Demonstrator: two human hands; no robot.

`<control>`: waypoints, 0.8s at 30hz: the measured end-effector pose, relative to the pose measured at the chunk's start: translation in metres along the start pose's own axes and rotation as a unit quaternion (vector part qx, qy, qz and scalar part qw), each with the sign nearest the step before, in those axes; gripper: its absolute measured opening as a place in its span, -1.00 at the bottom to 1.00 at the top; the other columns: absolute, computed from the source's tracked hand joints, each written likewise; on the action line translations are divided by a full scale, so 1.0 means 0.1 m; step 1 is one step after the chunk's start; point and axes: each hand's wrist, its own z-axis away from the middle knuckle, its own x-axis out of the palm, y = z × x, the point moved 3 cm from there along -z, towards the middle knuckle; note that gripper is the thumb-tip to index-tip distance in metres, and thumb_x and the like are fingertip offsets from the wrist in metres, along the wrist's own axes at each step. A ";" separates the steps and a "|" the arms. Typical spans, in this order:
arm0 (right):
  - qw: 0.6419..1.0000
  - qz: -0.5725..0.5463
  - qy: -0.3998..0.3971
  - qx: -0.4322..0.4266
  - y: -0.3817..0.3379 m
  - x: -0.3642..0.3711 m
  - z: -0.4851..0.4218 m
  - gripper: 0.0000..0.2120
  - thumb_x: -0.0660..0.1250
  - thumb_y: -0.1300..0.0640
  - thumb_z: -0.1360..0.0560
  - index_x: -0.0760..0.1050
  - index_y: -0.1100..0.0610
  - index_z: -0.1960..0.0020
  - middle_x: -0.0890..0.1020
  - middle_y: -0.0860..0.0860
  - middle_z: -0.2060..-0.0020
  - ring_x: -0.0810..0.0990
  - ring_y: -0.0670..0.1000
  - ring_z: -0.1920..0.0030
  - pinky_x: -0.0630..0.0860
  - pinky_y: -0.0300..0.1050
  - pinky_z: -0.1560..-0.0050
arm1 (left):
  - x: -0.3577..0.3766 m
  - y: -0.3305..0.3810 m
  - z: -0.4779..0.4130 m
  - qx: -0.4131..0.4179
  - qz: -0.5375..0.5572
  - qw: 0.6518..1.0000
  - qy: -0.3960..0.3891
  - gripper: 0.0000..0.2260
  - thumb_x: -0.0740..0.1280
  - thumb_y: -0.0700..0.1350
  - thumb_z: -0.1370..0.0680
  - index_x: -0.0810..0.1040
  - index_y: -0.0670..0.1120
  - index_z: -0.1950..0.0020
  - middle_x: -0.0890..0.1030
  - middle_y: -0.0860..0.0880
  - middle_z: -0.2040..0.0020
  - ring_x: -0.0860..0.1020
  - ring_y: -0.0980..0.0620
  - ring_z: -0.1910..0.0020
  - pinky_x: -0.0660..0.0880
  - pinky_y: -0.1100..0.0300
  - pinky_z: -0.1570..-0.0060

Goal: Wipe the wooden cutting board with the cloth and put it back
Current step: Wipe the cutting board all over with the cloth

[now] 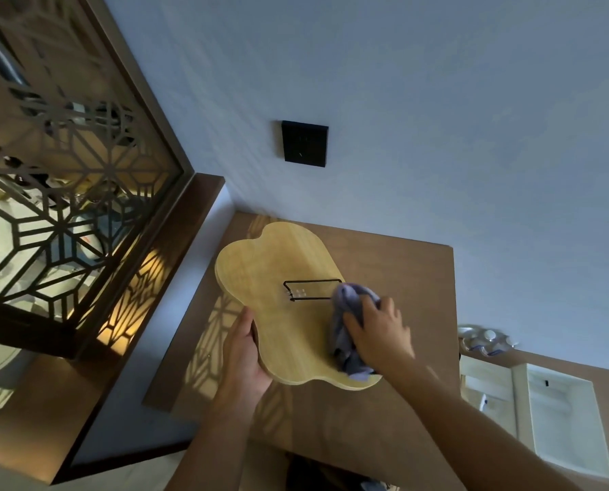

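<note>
**Cloth on the board, both hands engaged**

At the far left stands a dark lattice screen point(65, 193) with a geometric cut-out pattern, warm light glowing behind it and throwing patterned shadows onto the brown table point(402, 278). The left hand point(241, 359) grips the wooden cutting board point(288, 306) at its left edge, thumb on the top face and fingers curled underneath. The board (pale, with a wavy, lobed outline) is held over the table's left half, its far end reaching toward the back edge near the wall. A thin black wire stand point(310, 288) shows in front of the board's middle. Right of it, the right hand point(377, 331) presses down, closed around a bunched grey-purple cloth point(345, 324), which lies against the board's right side and trails to its near right corner. On the wall above sits a black square switch plate point(305, 143). Beyond the table's right edge stand white containers point(561, 412), with capped bottles point(487, 340) behind them.
</note>
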 end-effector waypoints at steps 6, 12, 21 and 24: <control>0.979 -0.013 -0.044 -0.197 -0.75 0.24 0.45 -0.52 -0.03 -0.34 -0.55 0.31 -0.13 -0.33 0.41 0.02 -0.17 0.45 0.15 -0.15 0.47 0.17 -0.11 | -0.03 -0.08 0.06 -0.115 0.069 0.990 -0.044 -0.47 0.23 0.16 -0.59 0.66 -0.24 -0.27 0.60 -0.33 -0.28 0.62 -0.27 -0.23 0.52 -0.14 -0.30; 0.998 -0.002 -0.054 0.028 0.10 0.32 -0.05 -0.51 0.07 -0.25 -0.65 0.29 -0.02 -0.47 0.40 0.12 -0.28 0.41 0.22 -0.32 0.43 0.22 -0.26 | -0.05 -0.04 -0.06 -0.001 0.037 0.999 -0.015 -0.55 0.21 0.10 -0.66 0.56 -0.17 -0.39 0.61 -0.24 -0.35 0.56 -0.28 -0.33 0.54 -0.21 -0.25; 0.990 -0.100 0.045 -0.087 -0.54 -0.19 -0.13 -0.57 0.13 -0.26 -0.60 0.33 -0.02 -0.35 0.44 0.12 -0.13 0.52 0.23 -0.08 0.58 0.19 -0.07 | -0.04 -0.04 -0.01 -0.041 0.089 0.994 -0.055 -0.55 0.26 0.12 -0.61 0.63 -0.15 -0.32 0.63 -0.26 -0.31 0.60 -0.30 -0.28 0.46 -0.26 -0.30; 0.967 -0.132 0.054 -0.212 -1.45 -0.25 -0.15 -0.58 0.12 -0.30 -0.55 0.31 -0.09 -0.29 0.42 0.03 -0.08 0.48 0.14 -0.01 0.52 0.09 -0.03 | -0.02 -0.04 -0.01 -0.044 0.118 0.990 -0.064 -0.59 0.55 0.13 -0.36 0.78 -0.12 -0.06 0.76 -0.20 -0.05 0.74 -0.18 0.01 0.50 -0.13 -0.11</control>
